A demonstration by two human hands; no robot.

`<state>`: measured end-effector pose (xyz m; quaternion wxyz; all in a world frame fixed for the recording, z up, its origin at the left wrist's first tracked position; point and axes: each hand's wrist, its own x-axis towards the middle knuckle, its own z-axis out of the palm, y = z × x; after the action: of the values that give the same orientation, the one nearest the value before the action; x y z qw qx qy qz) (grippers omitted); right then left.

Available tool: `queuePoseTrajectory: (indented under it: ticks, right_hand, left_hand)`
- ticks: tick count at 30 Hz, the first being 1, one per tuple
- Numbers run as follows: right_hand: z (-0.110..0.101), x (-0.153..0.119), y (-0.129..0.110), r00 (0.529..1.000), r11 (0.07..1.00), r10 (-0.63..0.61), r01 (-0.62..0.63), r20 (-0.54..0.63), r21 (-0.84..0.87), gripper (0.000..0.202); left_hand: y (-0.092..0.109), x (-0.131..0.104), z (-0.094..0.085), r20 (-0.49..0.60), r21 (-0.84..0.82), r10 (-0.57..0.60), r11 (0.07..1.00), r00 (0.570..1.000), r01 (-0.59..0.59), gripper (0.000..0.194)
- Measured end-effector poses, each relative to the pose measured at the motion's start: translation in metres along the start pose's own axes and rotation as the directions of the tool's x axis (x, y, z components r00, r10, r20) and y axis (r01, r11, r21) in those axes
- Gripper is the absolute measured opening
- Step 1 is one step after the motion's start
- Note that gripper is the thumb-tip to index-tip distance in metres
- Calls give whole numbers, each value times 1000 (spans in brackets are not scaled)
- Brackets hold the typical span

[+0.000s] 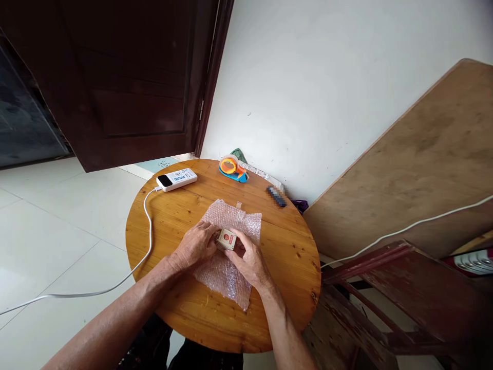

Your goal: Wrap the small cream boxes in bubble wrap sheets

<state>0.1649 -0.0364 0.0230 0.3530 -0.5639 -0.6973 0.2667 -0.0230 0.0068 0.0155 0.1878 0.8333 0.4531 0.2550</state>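
A small cream-coloured box (227, 239) with a red round emblem and red lettering lies over the middle of a sheet of bubble wrap (234, 285). From its right side my right hand (249, 258) grips it, forefinger along the far edge and thumb near the front corner. My left hand (197, 242) closes on the box's left side, fingers bent together over the wrap; its thumb is partly hidden. The bubble wrap is spread on a round wooden table (285, 267), crumpled along its far edge and reaching under both hands.
Toward the table's far edge are a white power bank (177, 180) with a white cable (149, 226), an orange and blue tape dispenser (233, 168), and a blurred dark object (276, 196). A wooden chair (385, 288) stands at the right; a dark door (134, 77) is behind left.
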Motion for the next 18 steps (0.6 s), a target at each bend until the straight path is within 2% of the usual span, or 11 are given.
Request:
queuePoseTrajectory:
  ticks: [10, 18]
  right_hand:
    - [-3, 0, 1, 998, 997, -60, 60, 8, -43, 57]
    - [2, -1, -1, 999, 998, -43, 41, -27, -39, 56]
  left_hand:
    - [2, -1, -1, 7, 9, 6, 1000, 1000, -6, 30]
    - [5, -2, -5, 34, -6, -28, 1000, 999, 28, 36]
